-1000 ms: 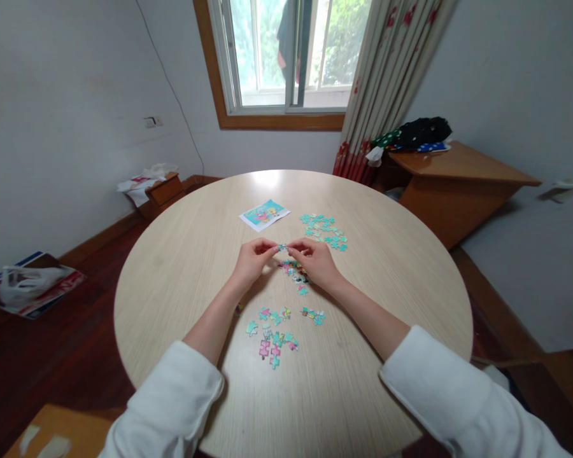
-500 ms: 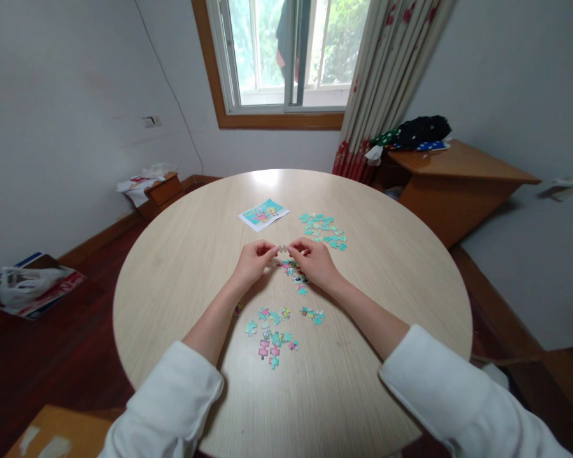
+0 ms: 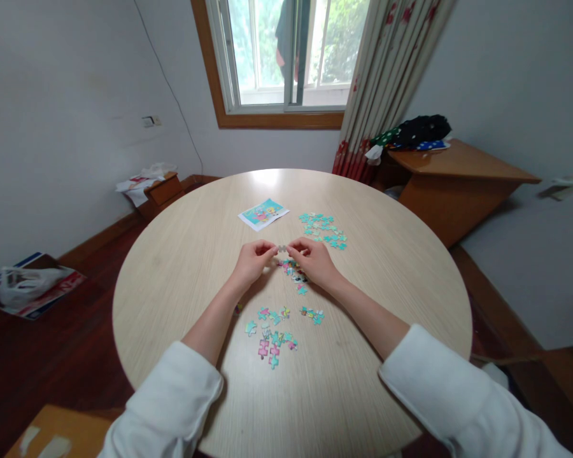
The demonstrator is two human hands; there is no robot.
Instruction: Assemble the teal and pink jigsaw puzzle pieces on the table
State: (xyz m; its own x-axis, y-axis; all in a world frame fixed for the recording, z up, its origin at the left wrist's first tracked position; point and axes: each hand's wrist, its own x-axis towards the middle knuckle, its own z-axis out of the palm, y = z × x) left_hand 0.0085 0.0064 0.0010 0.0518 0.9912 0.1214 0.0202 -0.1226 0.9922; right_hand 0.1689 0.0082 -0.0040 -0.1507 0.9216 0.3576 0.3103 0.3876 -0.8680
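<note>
Between my two hands, just above the middle of the table, is a small greyish jigsaw puzzle piece (image 3: 282, 249). My left hand (image 3: 256, 259) pinches its left end with thumb and fingers. At its right end, my right hand (image 3: 312, 259) grips it the same way. Under and beside my right hand lies a group of colourful puzzle pieces (image 3: 289, 267), partly hidden by that hand. Closer to me are loose and joined pink, teal and yellow pieces (image 3: 275, 338), with a small joined strip of pieces (image 3: 312, 315) to their right.
A picture sheet (image 3: 263, 214) lies beyond my hands on the round table (image 3: 172, 267). Many teal pieces (image 3: 322, 227) are spread to its right. One piece (image 3: 238, 309) is partly hidden by my left forearm. A wooden desk (image 3: 458, 165) with cloths stands at the right.
Both hands stay almost where they were, still pinching the puzzle piece; my right hand has shifted very slightly left. The pieces on the table have not moved.
</note>
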